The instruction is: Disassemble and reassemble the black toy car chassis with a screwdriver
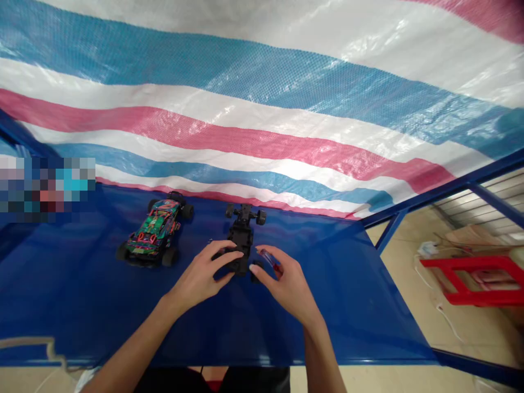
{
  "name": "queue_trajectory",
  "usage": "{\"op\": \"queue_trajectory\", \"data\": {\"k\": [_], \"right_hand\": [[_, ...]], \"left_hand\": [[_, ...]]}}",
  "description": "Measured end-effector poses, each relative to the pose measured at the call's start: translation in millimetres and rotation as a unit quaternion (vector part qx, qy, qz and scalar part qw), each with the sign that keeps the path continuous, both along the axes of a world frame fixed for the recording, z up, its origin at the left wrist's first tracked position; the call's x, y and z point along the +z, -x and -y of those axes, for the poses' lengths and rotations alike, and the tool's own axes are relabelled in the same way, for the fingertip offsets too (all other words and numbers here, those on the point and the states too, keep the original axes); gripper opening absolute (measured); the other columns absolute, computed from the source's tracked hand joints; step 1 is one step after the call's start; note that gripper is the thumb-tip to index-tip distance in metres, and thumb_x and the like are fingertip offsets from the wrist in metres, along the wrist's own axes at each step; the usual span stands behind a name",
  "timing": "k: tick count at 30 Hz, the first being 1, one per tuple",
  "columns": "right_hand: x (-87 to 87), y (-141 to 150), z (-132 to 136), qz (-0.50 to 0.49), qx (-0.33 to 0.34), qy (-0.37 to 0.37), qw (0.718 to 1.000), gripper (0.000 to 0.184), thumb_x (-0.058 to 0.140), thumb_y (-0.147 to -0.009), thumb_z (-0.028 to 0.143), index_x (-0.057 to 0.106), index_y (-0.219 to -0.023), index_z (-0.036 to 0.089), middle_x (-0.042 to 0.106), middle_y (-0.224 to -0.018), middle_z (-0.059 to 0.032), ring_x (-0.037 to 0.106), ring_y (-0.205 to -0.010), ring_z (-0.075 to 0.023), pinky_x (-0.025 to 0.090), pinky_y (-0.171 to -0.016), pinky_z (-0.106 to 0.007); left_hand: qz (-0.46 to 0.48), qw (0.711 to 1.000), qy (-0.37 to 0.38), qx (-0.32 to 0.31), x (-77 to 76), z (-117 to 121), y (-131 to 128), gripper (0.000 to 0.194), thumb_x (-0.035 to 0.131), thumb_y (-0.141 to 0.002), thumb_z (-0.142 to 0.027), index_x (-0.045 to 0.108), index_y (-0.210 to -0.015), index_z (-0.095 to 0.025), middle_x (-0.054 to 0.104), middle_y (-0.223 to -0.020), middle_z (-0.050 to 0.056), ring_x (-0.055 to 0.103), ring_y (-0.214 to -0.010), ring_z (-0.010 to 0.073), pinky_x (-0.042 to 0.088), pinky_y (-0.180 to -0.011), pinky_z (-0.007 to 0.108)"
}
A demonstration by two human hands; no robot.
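Observation:
A black toy car chassis [241, 236] lies on the blue table in front of me, its far axle and two wheels in plain sight. My left hand [210, 267] is curled round the near left side of the chassis, fingers and thumb on it. In my right hand [286, 273], close to the chassis's near right wheel [256, 272], is a slim screwdriver [268, 258] with a clear and red handle. Its tip is too small to make out. Left of the chassis stands a complete toy car [155, 232] with a colourful green, red and black body.
The blue table [360, 305] has a striped plastic sheet [262, 125] hanging behind it. A blue metal frame [450, 188] borders the right side. Beyond it, a red stool [470, 273] and white cables are on the floor. A bent pale bar [28, 342] shows at lower left.

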State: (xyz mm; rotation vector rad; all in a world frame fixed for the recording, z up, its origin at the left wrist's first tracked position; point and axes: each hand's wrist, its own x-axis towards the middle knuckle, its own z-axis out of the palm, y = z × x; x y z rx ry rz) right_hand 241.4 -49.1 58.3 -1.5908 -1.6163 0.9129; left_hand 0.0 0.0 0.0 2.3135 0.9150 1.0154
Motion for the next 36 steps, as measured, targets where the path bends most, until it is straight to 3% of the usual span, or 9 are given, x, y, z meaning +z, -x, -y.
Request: {"op": "queue_trajectory", "data": {"k": [6,9,13,17,21,24,29,32,36], "right_hand": [[-21.2,15,9,-0.166,-0.022,0.058,0.984,0.061,0.089,-0.080,0.045,0.068,-0.134,0.026,0.081,-0.112,-0.0053,0.075,-0.094,-0.0224,0.062,-0.083,-0.033],[-30.7,29,10,-0.347,-0.150,0.061,0.924,0.057,0.097,-0.069,0.042,0.072,-0.116,0.022,0.082,-0.102,-0.0059,0.071,-0.077,-0.0169,0.057,-0.065,-0.025],[-43.3,49,15,-0.452,-0.273,0.077,0.846,0.051,0.090,-0.078,0.052,0.069,-0.115,0.023,0.072,-0.074,0.0041,0.030,-0.039,-0.0021,0.026,-0.039,-0.019],[-54.1,71,19,-0.521,-0.273,0.087,0.804,0.055,0.085,-0.080,0.059,0.070,-0.119,0.023,0.055,-0.056,0.0112,0.010,-0.037,-0.0013,0.016,-0.038,-0.020],[-56.2,81,17,-0.592,-0.218,0.134,0.764,0.050,0.086,-0.079,0.058,0.073,-0.112,0.022,0.079,-0.085,-0.0003,0.010,-0.038,0.0026,0.013,-0.039,-0.018],[-52.5,73,14,-0.591,-0.196,0.160,0.766,0.048,0.089,-0.077,0.055,0.072,-0.106,0.021,0.083,-0.094,-0.0038,0.012,-0.038,0.0033,0.013,-0.039,-0.016],[-46.4,53,16,-0.574,-0.161,0.196,0.778,0.048,0.091,-0.074,0.052,0.074,-0.105,0.020,0.084,-0.089,-0.0069,0.014,-0.037,0.0036,0.012,-0.038,-0.015],[-50.0,45,19,-0.561,-0.145,0.210,0.787,0.049,0.087,-0.078,0.057,0.075,-0.110,0.022,0.085,-0.097,-0.0100,0.014,-0.038,0.0024,0.014,-0.038,-0.017],[-68.0,32,22,-0.379,-0.203,0.120,0.895,0.056,0.064,-0.093,0.071,0.076,-0.121,0.025,0.081,-0.102,-0.0079,0.016,-0.040,-0.0015,0.014,-0.037,-0.020]], "left_hand": [[0.065,0.997,0.048,0.012,7.1,-10,-3,0.049,0.071,-0.087,-0.005,0.071,-0.130,-0.029,0.070,-0.133,0.007,0.075,-0.118,0.0221,0.064,-0.106,0.037],[0.139,0.982,0.085,0.093,8.3,-5,-8,0.060,0.082,-0.085,-0.017,0.063,-0.141,-0.028,0.067,-0.138,0.010,0.075,-0.120,0.0252,0.064,-0.105,0.041],[0.185,0.953,0.141,0.196,1.2,10,-21,0.063,0.081,-0.091,-0.031,0.055,-0.148,-0.027,0.072,-0.137,0.011,0.073,-0.124,0.0279,0.063,-0.107,0.047],[0.115,0.982,0.106,0.109,-0.1,18,-25,0.054,0.070,-0.092,-0.017,0.059,-0.145,-0.026,0.063,-0.152,0.013,0.062,-0.143,0.0312,0.052,-0.122,0.056],[0.053,0.993,0.058,0.090,2.4,4,-24,0.068,0.067,-0.084,-0.004,0.054,-0.148,-0.023,0.046,-0.166,0.018,0.047,-0.156,0.0337,0.044,-0.128,0.059],[0.005,0.998,0.033,0.062,-4.4,-15,-24,0.072,0.072,-0.081,-0.002,0.056,-0.147,-0.023,0.040,-0.170,0.018,0.039,-0.160,0.0382,0.041,-0.129,0.064],[0.011,0.999,0.026,0.027,-21.8,-36,-30,0.072,0.077,-0.083,-0.005,0.056,-0.148,-0.025,0.046,-0.166,0.018,0.055,-0.150,0.0343,0.054,-0.121,0.056],[0.007,1.000,-0.011,-0.004,-16.7,-41,-32,0.068,0.074,-0.086,-0.003,0.059,-0.147,-0.027,0.053,-0.162,0.015,0.054,-0.152,0.0317,0.052,-0.124,0.054],[-0.017,0.994,-0.110,0.024,15.0,-49,-21,0.066,0.060,-0.093,0.003,0.059,-0.150,-0.029,0.053,-0.165,0.012,0.046,-0.158,0.0302,0.051,-0.125,0.056]]}}
